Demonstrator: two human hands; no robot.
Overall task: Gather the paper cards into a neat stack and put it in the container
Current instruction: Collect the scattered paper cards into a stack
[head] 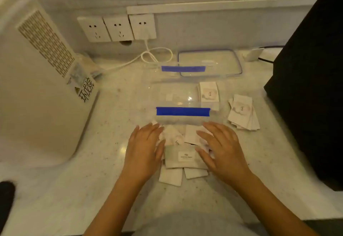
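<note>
While your left hand and right hand lie flat on either side of a loose pile of paper cards, your fingers are spread and clamped on nothing. That pile sits just in front of the clear container with blue latches. More cards lie to its right, and its lid rests behind.

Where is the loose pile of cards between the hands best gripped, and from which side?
Grip the loose pile by its left and right edges, coming in from both sides. The left hand and right hand already flank it, and the cards lie flat and fanned, so squeezing inward should square them.
</note>
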